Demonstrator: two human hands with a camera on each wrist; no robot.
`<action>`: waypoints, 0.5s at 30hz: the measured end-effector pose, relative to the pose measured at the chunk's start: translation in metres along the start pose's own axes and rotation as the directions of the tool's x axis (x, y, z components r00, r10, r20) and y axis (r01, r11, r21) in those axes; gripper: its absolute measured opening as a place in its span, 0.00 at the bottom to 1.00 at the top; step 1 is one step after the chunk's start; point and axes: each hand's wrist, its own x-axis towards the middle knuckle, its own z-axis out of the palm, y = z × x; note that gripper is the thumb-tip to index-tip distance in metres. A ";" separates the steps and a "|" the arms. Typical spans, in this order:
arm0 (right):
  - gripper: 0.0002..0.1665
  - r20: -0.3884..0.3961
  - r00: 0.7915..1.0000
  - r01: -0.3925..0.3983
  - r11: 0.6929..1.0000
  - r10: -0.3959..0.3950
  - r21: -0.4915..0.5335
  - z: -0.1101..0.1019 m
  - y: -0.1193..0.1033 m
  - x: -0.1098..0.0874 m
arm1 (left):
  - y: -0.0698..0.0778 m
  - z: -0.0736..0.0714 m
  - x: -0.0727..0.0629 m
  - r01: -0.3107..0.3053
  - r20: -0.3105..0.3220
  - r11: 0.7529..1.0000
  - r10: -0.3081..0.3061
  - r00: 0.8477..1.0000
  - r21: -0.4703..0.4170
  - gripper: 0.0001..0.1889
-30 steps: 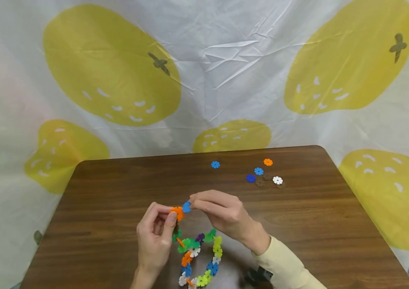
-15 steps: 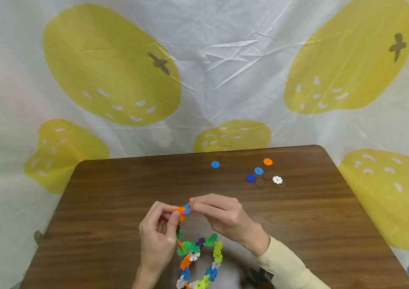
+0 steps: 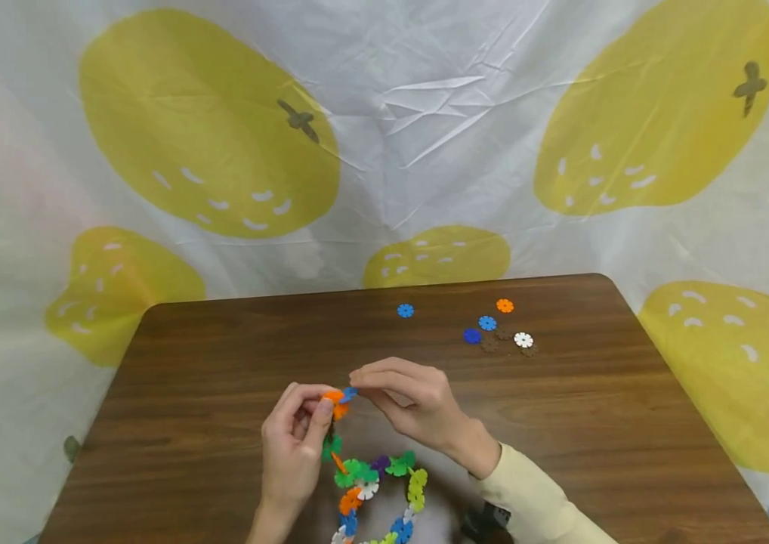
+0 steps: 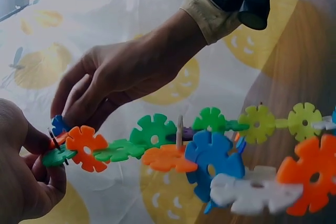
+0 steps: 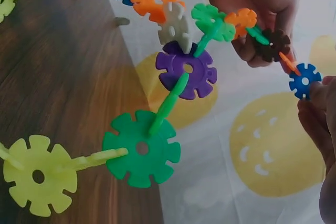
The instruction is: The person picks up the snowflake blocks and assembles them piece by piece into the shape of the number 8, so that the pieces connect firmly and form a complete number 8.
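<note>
My left hand pinches the orange interlocking disc at the upper end of a chain of notched plastic discs. At that orange disc's edge sits a blue interlocking disc, slotted against it and pinched by the fingertips of my right hand. Below the left fingers the chain runs down through brown, green and orange discs to a closed multicoloured loop. In the right wrist view, a purple disc joins the loop to this branch. Green discs and a larger blue disc show in the left wrist view.
Loose discs lie toward the back of the brown table: a light blue one, an orange one, a white one and several others, some brown. A fruit-print cloth hangs behind. A dark wrist camera is strapped over the right sleeve.
The blue disc has come in against the orange disc and turned more edge-on. My right fingers have shifted slightly left, with a wider gap showing between them. The loop has slid slightly down and right.
</note>
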 end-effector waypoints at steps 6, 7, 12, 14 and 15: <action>0.10 0.048 0.995 -0.093 0.990 0.088 0.104 0.004 0.008 -0.001 | -0.003 -0.003 0.000 0.107 -0.016 0.994 -0.107 0.994 -0.012 0.05; 0.09 0.054 0.994 -0.098 0.988 0.092 0.116 0.005 0.008 0.000 | -0.002 -0.004 0.000 0.124 -0.019 0.992 -0.125 0.992 -0.015 0.04; 0.07 0.071 0.995 -0.074 0.988 0.064 0.139 0.006 0.008 0.001 | -0.001 -0.004 0.000 0.146 -0.028 0.989 -0.146 0.989 0.002 0.01; 0.08 0.078 0.996 -0.055 0.990 0.045 0.128 0.005 0.008 0.001 | 0.000 -0.004 0.000 0.137 -0.027 0.990 -0.136 0.990 0.020 0.01; 0.09 0.083 0.996 -0.047 0.992 0.038 0.119 0.005 0.008 0.001 | 0.000 -0.004 0.000 0.135 -0.027 0.990 -0.135 0.991 0.026 0.02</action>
